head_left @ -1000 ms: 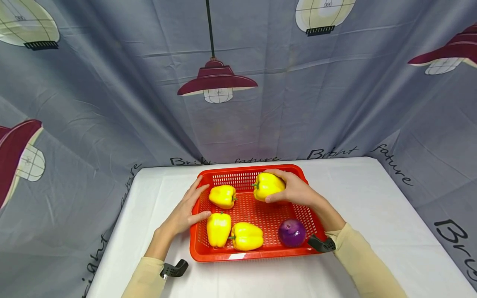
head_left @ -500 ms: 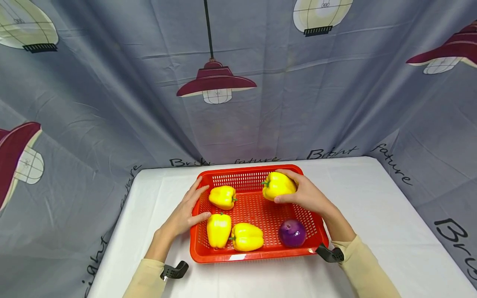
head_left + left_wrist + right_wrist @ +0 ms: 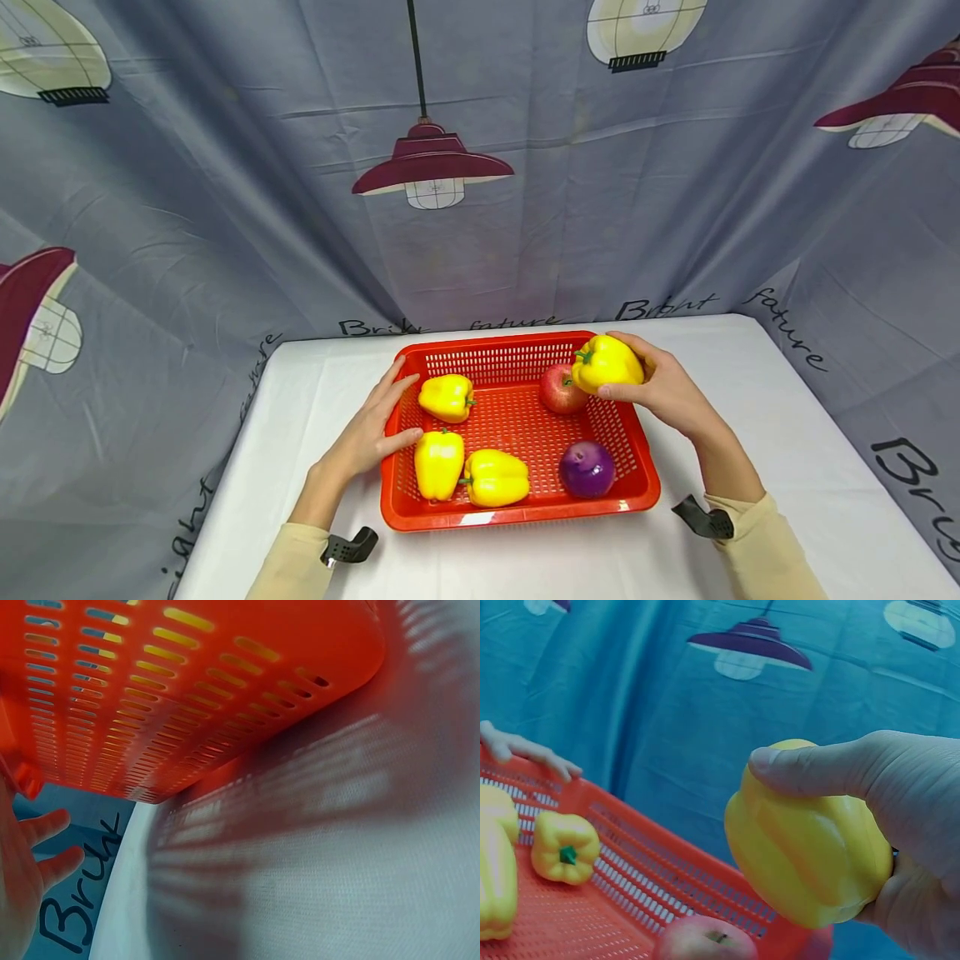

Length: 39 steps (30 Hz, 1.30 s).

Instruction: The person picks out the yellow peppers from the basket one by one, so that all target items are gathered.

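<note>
My right hand grips a yellow bell pepper above the back right corner of a red plastic basket. In the right wrist view, the thumb lies across the top of that bell pepper. A red apple sits in the basket just left of the held pepper. My left hand rests at the basket's left rim, fingers spread. Three more yellow bell peppers lie inside: one at the back left, one at the left front and one at the front middle. A purple onion lies front right.
The basket stands on a table with a white cloth. Behind and at the sides hangs a grey-blue curtain printed with lamps and lettering. Black straps circle both wrists.
My right hand has carried the yellow bell pepper to the right, over the basket's right rim. The red apple has come into sight. My left hand has stayed in place.
</note>
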Available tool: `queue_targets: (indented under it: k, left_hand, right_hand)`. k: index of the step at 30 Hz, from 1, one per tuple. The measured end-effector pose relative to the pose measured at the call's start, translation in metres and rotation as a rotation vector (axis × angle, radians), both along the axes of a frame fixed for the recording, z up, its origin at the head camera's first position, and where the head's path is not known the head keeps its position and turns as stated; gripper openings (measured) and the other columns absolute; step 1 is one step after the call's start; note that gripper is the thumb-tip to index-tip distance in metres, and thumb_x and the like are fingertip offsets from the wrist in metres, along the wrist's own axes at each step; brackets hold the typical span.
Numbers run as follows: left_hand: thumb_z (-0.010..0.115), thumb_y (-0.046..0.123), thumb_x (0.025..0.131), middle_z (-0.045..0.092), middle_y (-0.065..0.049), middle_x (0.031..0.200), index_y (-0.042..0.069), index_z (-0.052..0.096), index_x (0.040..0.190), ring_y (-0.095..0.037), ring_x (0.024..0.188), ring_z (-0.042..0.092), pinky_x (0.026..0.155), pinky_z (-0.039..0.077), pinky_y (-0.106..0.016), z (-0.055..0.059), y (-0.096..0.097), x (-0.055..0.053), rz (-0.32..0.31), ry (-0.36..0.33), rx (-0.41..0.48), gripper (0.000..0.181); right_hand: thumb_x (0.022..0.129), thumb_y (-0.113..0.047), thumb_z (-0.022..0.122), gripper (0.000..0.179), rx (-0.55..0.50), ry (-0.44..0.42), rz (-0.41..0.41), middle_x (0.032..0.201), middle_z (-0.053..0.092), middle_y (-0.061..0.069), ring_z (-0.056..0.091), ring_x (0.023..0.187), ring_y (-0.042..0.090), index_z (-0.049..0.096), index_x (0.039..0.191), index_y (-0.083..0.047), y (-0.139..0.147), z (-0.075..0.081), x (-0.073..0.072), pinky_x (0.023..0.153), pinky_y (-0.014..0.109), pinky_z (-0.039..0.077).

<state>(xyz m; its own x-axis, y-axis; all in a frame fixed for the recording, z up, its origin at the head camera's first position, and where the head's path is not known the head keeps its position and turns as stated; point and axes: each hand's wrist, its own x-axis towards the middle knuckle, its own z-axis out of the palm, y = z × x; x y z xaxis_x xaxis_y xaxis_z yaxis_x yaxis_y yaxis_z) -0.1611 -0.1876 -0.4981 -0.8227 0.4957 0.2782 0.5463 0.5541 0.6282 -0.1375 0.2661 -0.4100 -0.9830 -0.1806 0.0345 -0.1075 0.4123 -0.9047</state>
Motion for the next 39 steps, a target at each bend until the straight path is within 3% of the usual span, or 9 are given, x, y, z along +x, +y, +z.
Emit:
queue_targets:
  k: [13,27,31,39]
  left_hand:
    - [0.075,0.03,0.086,0.009,0.001,0.169,0.01,0.04,0.154,-0.027,0.151,0.019,0.112,0.026,-0.065,0.0,0.001,0.0,0.004,-0.012,0.008,0.079]
    - [0.074,0.03,0.086,0.01,0.0,0.169,0.01,0.04,0.154,-0.027,0.151,0.019,0.112,0.026,-0.065,0.0,0.0,0.0,0.001,-0.002,0.012,0.078]
    - [0.075,0.029,0.086,0.01,0.0,0.169,0.009,0.041,0.154,-0.027,0.151,0.019,0.112,0.026,-0.064,0.0,0.0,-0.001,-0.001,-0.003,0.016,0.078]
    - [0.074,0.028,0.086,0.01,-0.002,0.169,0.009,0.041,0.153,-0.029,0.151,0.019,0.111,0.026,-0.066,-0.002,0.001,-0.001,-0.003,0.003,0.012,0.077]
  right_hand:
    - [0.089,-0.025,0.079,0.075,0.009,0.005,-0.111,0.138,0.051,0.011,0.051,0.114,0.024,0.042,0.153,-0.013,0.029,-0.007,0.015,0.087,0.018,0.05]
    - [0.092,-0.029,0.076,0.077,0.024,-0.045,-0.247,0.144,0.047,0.013,0.047,0.115,0.02,0.037,0.154,-0.007,0.06,-0.032,0.022,0.085,0.015,0.046]
    - [0.092,-0.034,0.074,0.08,0.062,-0.077,-0.275,0.147,0.045,0.018,0.044,0.118,0.024,0.034,0.156,-0.007,0.065,-0.044,0.021,0.088,0.023,0.045]
    - [0.092,-0.042,0.073,0.088,0.074,-0.117,-0.338,0.152,0.039,0.023,0.039,0.127,0.036,0.029,0.158,-0.006,0.073,-0.065,0.022,0.102,0.056,0.038]
